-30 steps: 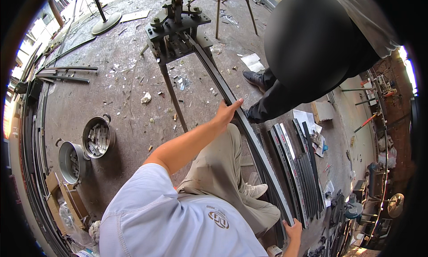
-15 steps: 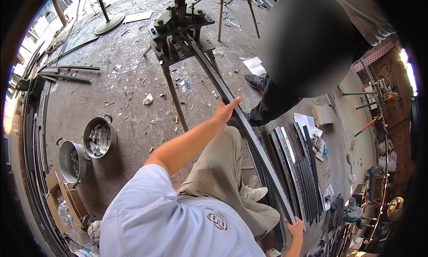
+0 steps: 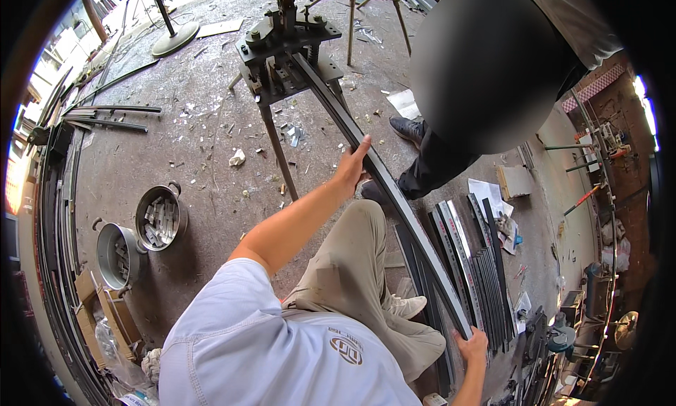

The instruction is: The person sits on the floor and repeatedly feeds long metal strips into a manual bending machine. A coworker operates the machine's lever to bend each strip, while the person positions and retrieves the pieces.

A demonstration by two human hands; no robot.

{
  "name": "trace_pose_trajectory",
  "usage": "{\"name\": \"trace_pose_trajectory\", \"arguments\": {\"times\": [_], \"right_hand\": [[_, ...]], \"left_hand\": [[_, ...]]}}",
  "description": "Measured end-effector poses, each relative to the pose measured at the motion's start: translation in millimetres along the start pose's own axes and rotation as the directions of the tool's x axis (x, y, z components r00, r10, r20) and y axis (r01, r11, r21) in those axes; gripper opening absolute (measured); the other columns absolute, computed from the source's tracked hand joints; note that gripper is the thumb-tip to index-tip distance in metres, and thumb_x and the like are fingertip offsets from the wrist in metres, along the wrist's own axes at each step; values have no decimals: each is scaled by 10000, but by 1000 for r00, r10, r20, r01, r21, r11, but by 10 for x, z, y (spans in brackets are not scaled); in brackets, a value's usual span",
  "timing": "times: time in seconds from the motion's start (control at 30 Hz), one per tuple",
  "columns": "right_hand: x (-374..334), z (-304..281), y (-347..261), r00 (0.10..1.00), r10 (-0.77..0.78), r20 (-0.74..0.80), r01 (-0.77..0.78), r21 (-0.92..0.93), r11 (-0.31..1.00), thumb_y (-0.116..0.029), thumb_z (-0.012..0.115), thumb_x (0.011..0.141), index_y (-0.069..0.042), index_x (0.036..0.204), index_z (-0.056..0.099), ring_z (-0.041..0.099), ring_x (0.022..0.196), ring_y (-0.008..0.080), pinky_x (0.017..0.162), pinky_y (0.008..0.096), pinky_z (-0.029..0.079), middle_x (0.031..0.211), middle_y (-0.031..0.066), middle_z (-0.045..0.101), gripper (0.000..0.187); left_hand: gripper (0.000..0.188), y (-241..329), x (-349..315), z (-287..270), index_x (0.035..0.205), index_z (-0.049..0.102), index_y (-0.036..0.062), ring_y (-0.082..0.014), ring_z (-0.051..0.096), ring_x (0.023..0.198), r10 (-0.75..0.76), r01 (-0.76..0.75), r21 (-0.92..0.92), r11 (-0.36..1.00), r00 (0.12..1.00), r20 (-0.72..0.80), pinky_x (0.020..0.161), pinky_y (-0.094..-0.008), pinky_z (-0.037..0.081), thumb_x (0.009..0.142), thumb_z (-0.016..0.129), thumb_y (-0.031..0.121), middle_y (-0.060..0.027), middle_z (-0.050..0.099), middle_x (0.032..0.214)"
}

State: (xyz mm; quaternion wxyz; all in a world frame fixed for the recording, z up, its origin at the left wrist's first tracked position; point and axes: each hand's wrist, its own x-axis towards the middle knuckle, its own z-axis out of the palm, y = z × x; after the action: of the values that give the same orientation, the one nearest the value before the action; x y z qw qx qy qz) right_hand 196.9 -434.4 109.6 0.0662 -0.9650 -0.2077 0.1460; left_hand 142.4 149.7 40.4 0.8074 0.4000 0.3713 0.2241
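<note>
Grey bar (image 3: 409,224) fills grip of left hand (image 3: 350,169) and right hand (image 3: 475,345), edge seemingly near shoe (image 3: 372,190).

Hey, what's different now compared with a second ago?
The left hand and right hand have moved forward with the long bar, sliding it toward the dark machine. Both hands kept their hold; nothing was let go. The darker pot and paler pot stayed put.

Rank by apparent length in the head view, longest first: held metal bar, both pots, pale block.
1. Held metal bar
2. Left pot and right pot: too alike to rank
3. Pale block
</note>
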Motion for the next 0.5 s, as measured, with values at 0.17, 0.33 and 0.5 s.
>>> {"name": "trace_pose_trajectory", "arguments": {"times": [0.17, 0.33, 0.5], "right_hand": [[71, 155, 29, 999, -17, 30, 19, -58, 998, -488, 845, 789, -28, 876, 756, 703, 776, 448, 708, 511, 539, 771, 227, 712, 477], [144, 313, 78, 995, -95, -32, 94, -49, 994, -477, 852, 787, -25, 810, 738, 693, 722, 434, 664, 505, 522, 728, 217, 700, 467], [107, 285, 117, 997, -71, -26, 70, -27, 997, -462, 872, 769, -22, 794, 730, 686, 685, 422, 645, 497, 515, 693, 208, 685, 462]], "left_hand": [[809, -812, 4, -157, 1173, 648, 64, -247, 677, 1004, -72, 97, -137, 986, 982, 177, 964, -432, 507, 997, 349, 795, -90, 699, 1059], [653, -1572, -99, -464, 1077, 673, 21, -347, 646, 1061, 334, -438, 438, 785, 895, 295, 1043, -452, 447, 1118, 288, 547, -167, 701, 1086], [510, -1363, -354, -276, 1044, 653, -23, -442, 592, 1101, 453, -631, 596, 497, 774, 442, 1036, -472, 430, 1140, 310, 341, -239, 683, 1107]]}}
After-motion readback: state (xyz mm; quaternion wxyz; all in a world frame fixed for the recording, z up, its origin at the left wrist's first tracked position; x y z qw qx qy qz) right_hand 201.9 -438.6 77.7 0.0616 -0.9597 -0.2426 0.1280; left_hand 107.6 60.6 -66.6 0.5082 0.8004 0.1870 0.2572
